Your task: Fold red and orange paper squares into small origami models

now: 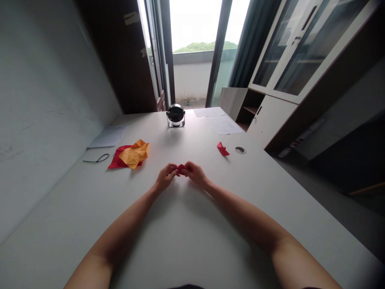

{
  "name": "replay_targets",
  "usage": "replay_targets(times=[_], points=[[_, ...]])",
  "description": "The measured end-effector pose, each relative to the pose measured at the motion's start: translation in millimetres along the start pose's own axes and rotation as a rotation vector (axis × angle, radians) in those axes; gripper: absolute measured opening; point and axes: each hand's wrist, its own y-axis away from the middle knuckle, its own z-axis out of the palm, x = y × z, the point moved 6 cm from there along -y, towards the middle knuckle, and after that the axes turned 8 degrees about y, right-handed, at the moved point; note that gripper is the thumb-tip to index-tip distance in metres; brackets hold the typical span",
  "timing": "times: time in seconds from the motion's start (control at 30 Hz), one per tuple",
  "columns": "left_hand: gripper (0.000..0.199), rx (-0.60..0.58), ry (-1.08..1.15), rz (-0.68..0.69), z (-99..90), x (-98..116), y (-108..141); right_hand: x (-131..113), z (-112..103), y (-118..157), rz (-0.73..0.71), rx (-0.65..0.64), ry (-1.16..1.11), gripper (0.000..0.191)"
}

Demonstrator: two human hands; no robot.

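Note:
A small piece of folded red paper [181, 169] is held between my two hands over the middle of the white table [192, 224]. My left hand [166, 175] pinches its left side, and my right hand [194, 172] grips its right side. The fingers cover much of the paper, so its full shape is hidden. To the right lies a red folded paper figure [223, 149], apart from my hands. On the left, a creased orange paper sheet [135, 154] rests on top of a red paper sheet [116, 161].
A round black and silver device [176, 115] stands at the table's far side. White papers [224, 123] lie at the back right, and a paper stack [107, 136] by the left wall. A black cable tie [98, 159] and a round cable hole [240, 150] are on the table.

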Motion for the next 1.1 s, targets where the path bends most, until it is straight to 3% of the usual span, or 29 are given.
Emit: replay_targets(times=[0.13, 0.4, 0.67, 0.87, 1.1], points=[[0.033, 0.011, -0.064, -0.014, -0.9, -1.6, 0.8, -5.3, -3.8, -0.2, -0.024, 0.055, -0.006, 0.023], [0.030, 0.115, -0.052, 0.018, -8.8, -2.5, -2.1, -1.7, -9.3, -1.0, -0.007, 0.036, 0.119, 0.026], [0.028, 0.037, -0.077, -0.017, -3.6, 1.1, 0.5, -5.4, 0.2, 1.2, -0.078, -0.045, 0.186, 0.026], [0.030, 0.082, -0.052, -0.010, -4.4, 4.2, 0.1, -12.7, -9.2, 0.1, -0.101, 0.025, 0.214, 0.024], [0.026, 0.157, -0.237, 0.056, -11.4, 11.5, -0.2, -19.2, -3.7, 3.2, -0.126, -0.064, 0.212, 0.019]])
